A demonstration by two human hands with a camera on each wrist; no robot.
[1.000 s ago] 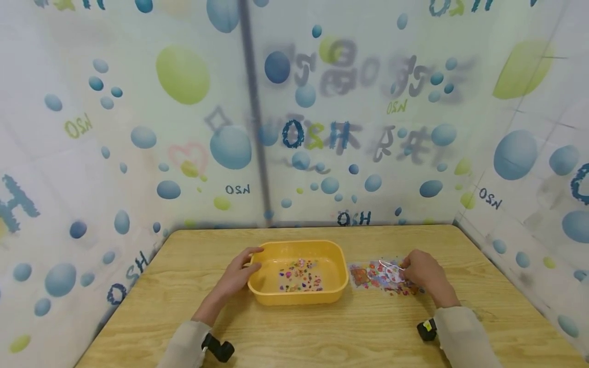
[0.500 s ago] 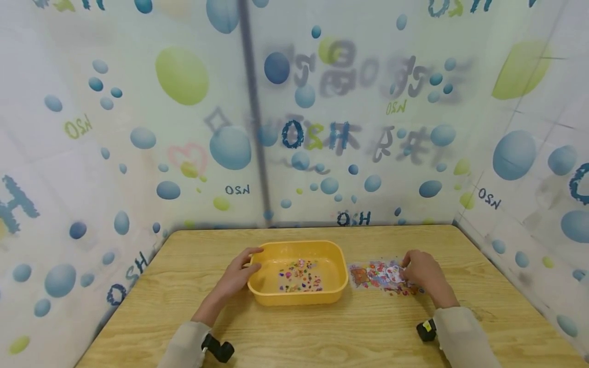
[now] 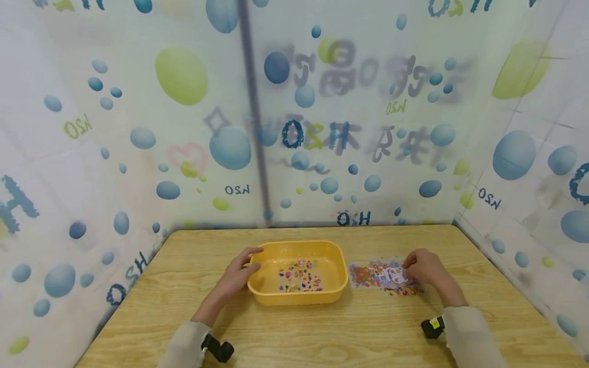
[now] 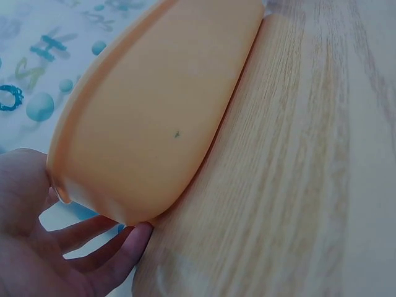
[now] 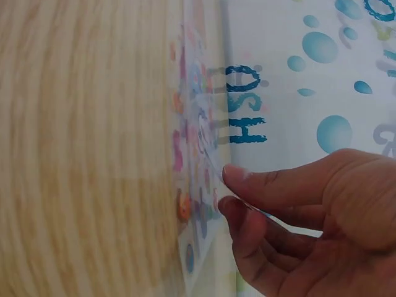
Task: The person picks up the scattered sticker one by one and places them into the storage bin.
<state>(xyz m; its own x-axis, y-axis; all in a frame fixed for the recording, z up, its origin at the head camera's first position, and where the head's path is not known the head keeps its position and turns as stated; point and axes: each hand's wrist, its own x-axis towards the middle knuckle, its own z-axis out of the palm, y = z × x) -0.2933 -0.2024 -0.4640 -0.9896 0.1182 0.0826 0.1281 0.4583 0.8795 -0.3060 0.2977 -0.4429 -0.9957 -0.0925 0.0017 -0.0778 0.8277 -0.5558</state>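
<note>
A yellow plastic basin (image 3: 301, 298) stands on the table, with many small colourful bits in the middle of its floor. My left hand (image 3: 236, 273) holds its left end, fingertips over the rim; in the left wrist view the fingers (image 4: 127, 250) reach round the basin's end. To the right lies a clear sticker sheet (image 3: 368, 276) with colourful cartoon figures, among them a brown bear and a white animal. Between thumb and forefinger my right hand (image 3: 423, 267) pinches a thin pale sticker edge (image 5: 234, 197) at the sheet's right part. How much of it is raised cannot be made out.
The wooden table (image 3: 340, 335) runs to a printed curtain (image 3: 368, 168) at the back and sides. Black cameras are strapped to both wrists, below the pale sleeves (image 3: 474, 337).
The white outline raised above the sheet a second ago no longer stands up. My right hand and forearm have shifted slightly right. The left hand and basin have stayed in place.
</note>
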